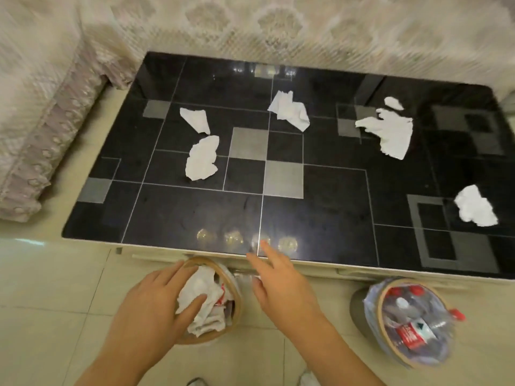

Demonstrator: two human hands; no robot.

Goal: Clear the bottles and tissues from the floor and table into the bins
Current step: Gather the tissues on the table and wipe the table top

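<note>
Several crumpled white tissues lie on the black glass table (172, 213): two at the left (202, 158), one at the far middle (289, 110), a large one at the far right (388, 129) and one near the right edge (475, 206). On the floor below the table's front edge stands a tan-rimmed bin (234, 285) with tissues (203, 299) in it. My left hand (156, 305) rests over that bin, fingers on the tissues. My right hand (281, 280) hovers at the table's front edge, fingers spread, holding nothing. A second bin (381, 316) at the right holds red-capped plastic bottles (412, 324).
A lace-covered sofa (41, 121) wraps around the table at the left and far side. The floor is beige tile (55, 316). The toes of my shoes (308, 380) show at the bottom edge.
</note>
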